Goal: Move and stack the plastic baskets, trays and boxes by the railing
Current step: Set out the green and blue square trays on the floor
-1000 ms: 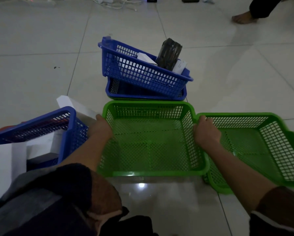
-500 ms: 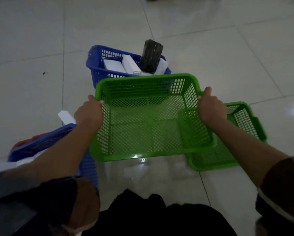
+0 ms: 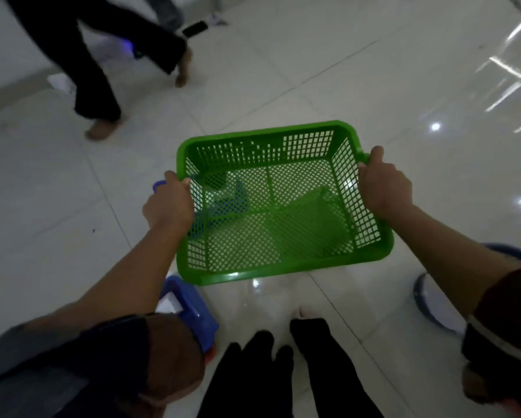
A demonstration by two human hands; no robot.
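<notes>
The task looks to be at an early carrying stage: one green basket (image 3: 271,212) is up off the floor, held level in front of the person, and not yet set on any stack. No railing shows here, so the destination cannot be judged. The left hand (image 3: 167,203) curls its grip over the basket's left rim, and the right hand (image 3: 384,188) wraps the right rim near the far corner. The basket is empty, a bright green mesh tray with a solid rolled rim and latticed walls and floor. Through its mesh, dim blue and green shapes show below, probably other baskets waiting. A blue basket (image 3: 190,312) sits on the floor just beside the left forearm.
</notes>
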